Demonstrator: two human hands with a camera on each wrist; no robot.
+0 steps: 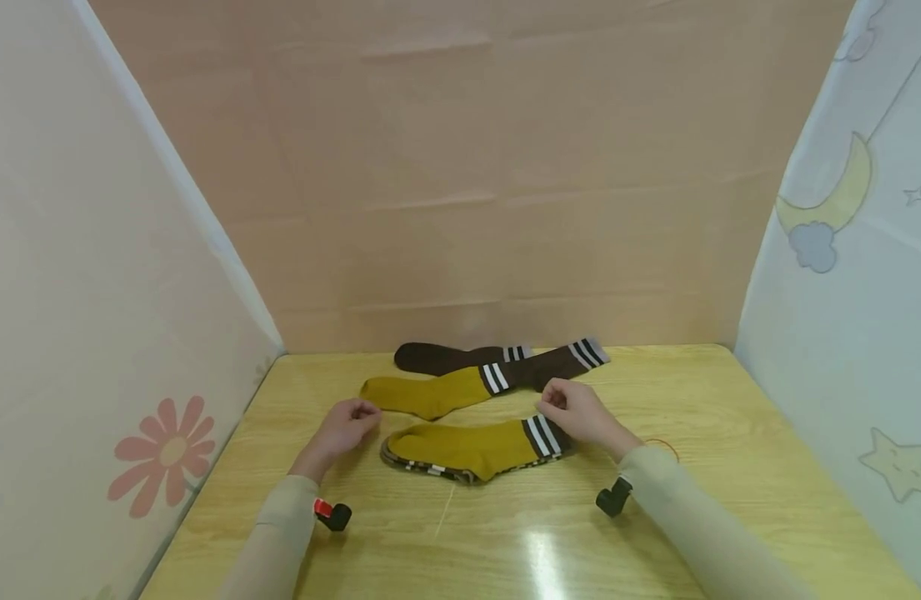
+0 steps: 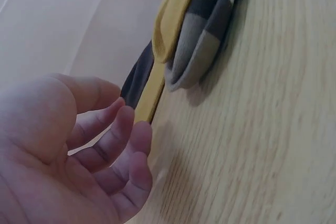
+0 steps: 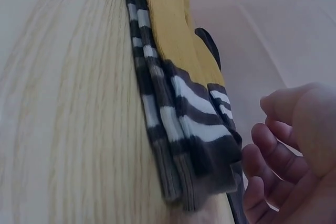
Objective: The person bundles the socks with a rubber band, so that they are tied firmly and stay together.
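Mustard sock (image 1: 460, 446), the nearer of two, lies on striped socks (image 3: 160, 85) on the worktop (image 1: 400, 550); left hand (image 1: 345, 427) near its toe, right hand (image 1: 586, 413) beside its cuff (image 1: 546, 437), both grips relaxed, empty.

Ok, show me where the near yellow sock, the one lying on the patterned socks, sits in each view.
Head: the near yellow sock lies in the lower middle.
Left wrist: its toe end shows in the upper middle.
Right wrist: it runs from the top edge down to its striped cuff, right of centre.
Shared landmark: the patterned socks beneath it.
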